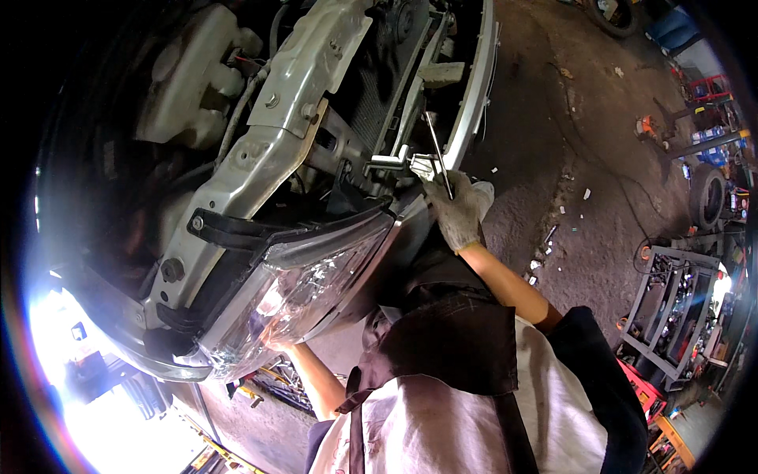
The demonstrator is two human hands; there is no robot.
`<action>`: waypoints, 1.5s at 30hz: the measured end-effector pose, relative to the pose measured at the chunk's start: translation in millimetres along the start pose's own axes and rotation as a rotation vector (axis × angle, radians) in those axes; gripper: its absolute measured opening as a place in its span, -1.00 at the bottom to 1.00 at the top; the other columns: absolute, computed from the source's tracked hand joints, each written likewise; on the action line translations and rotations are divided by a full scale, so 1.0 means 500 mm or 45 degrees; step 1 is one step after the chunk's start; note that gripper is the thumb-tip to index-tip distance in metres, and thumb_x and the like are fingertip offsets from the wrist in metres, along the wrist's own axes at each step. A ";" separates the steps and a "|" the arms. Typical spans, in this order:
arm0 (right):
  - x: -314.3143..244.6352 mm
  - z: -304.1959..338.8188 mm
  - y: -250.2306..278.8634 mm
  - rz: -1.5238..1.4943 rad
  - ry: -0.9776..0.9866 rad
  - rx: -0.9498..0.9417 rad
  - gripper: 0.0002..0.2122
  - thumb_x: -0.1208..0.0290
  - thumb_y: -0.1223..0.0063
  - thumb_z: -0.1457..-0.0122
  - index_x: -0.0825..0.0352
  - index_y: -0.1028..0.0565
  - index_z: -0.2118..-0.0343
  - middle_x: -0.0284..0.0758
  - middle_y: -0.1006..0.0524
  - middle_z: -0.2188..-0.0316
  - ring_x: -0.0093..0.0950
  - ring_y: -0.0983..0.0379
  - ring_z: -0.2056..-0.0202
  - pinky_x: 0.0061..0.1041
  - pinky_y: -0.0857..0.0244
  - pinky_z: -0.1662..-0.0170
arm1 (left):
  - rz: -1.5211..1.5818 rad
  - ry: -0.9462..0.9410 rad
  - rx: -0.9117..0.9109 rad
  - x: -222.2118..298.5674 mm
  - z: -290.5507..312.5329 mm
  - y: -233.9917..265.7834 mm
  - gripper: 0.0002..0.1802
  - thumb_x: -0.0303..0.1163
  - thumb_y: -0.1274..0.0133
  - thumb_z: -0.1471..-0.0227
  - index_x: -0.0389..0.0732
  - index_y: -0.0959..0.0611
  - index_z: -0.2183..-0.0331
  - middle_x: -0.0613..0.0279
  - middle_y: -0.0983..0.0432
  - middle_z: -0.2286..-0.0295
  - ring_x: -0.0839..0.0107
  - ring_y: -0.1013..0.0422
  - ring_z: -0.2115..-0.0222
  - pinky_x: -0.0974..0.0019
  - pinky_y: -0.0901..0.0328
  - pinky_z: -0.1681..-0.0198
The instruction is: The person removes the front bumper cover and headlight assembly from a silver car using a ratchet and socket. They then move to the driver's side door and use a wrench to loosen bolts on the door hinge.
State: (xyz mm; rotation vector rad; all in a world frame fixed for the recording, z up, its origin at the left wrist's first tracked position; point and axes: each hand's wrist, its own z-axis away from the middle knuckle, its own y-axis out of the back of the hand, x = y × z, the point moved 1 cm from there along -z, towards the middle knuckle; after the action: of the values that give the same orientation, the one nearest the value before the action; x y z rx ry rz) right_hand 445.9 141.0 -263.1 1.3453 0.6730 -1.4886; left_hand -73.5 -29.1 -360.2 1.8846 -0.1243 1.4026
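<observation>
A clear-lensed car headlight sits at the front corner of a car whose front is stripped. My left hand rests with its fingers against the headlight's lower outer side; glare and reflections blur the fingertips, but the fingers look laid along the lens. In a grey work glove, my right hand is closed around a slim, shiny metal hand tool, whose shaft points up and away from me. That hand is beside the end of a pale bumper beam and a small metal bracket. The tool's exact kind is unclear.
Behind the headlight runs a silver metal crossmember, with a white plastic reservoir beyond it. Small debris lies on the dark floor. To the right are a metal frame rack, a tyre and a red crate.
</observation>
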 end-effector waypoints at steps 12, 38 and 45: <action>-0.085 0.050 0.054 0.333 0.433 -0.120 -0.74 0.31 -0.16 -0.19 0.39 -0.59 0.16 -0.11 -0.63 0.41 -0.20 -0.60 0.37 -0.30 -0.43 0.22 | -0.130 0.003 0.002 -0.036 0.011 0.033 -0.38 0.07 0.07 -0.20 -0.19 -0.46 -0.10 0.07 -0.47 -0.03 0.16 -0.44 0.01 0.06 -0.35 -0.04; -0.240 -0.014 0.109 1.034 1.589 -0.338 -0.85 0.31 -0.21 -0.12 0.27 -0.52 0.41 -0.32 -0.42 0.69 -0.35 -0.43 0.64 -0.32 -0.28 0.54 | -0.480 -0.062 -0.172 -0.113 -0.015 0.134 -0.40 -0.04 -0.08 -0.11 -0.26 -0.53 -0.06 0.04 -0.49 -0.03 0.18 -0.45 0.01 0.10 -0.36 -0.05; -0.217 0.004 0.095 0.603 0.710 -0.437 -0.66 0.11 -0.15 -0.23 0.30 -0.62 0.52 -0.24 -0.55 0.62 -0.31 -0.50 0.61 -0.33 -0.37 0.45 | -0.519 -0.089 -0.172 -0.137 -0.002 0.131 -0.40 -0.07 -0.13 -0.09 -0.28 -0.55 -0.05 0.03 -0.50 -0.03 0.19 -0.45 0.01 0.12 -0.36 -0.05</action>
State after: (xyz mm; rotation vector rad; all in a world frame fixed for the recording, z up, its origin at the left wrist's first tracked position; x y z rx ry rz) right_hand 478.1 153.8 -149.8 1.5184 0.8373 -0.5870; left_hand -133.6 -98.4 -384.7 1.7283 0.1236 1.0267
